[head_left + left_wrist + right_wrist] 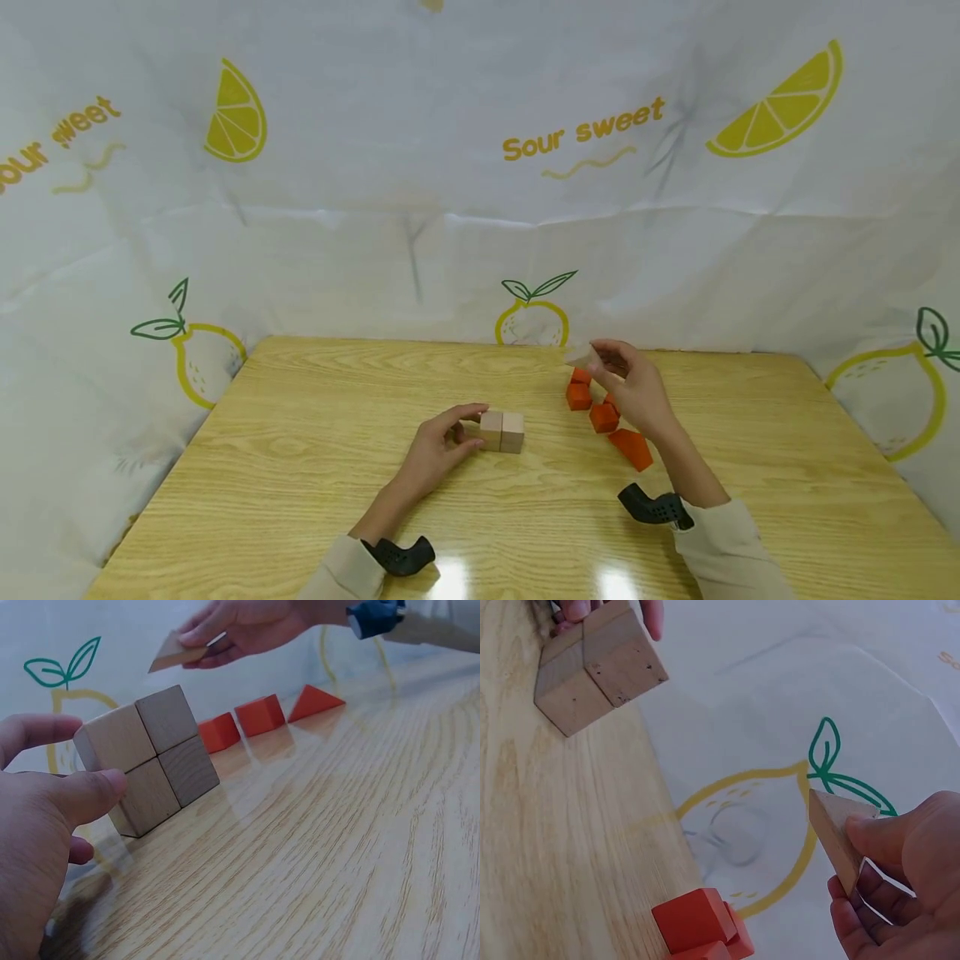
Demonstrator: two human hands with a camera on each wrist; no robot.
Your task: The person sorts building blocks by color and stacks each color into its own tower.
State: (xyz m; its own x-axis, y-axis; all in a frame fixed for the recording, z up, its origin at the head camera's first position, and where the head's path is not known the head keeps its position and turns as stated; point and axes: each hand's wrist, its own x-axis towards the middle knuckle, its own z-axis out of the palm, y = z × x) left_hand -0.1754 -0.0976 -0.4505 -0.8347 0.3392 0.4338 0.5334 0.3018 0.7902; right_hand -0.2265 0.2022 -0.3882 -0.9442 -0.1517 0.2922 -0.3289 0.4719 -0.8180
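Plain wooden cubes (pixel 501 432) stand together near the middle of the table, stacked two wide and two high, as the left wrist view shows. My left hand (pixel 438 446) grips the stack's left side between thumb and fingers. Up and to the right, my right hand (pixel 637 387) pinches a plain wooden triangular block (pixel 838 836) by one end, raised above the tabletop. Below that hand lie red blocks: several small cube-like pieces (pixel 578 397) and a red triangular block (pixel 632 450). Some red pieces are partly hidden behind the right hand in the head view.
The wood-grain table (pixel 315 500) ends at the back against a white cloth (pixel 360 275) printed with lemons and lettering. Black wrist-camera mounts (pixel 401 557) sit at both cuffs. The red blocks lie right of the cube stack, with a gap between.
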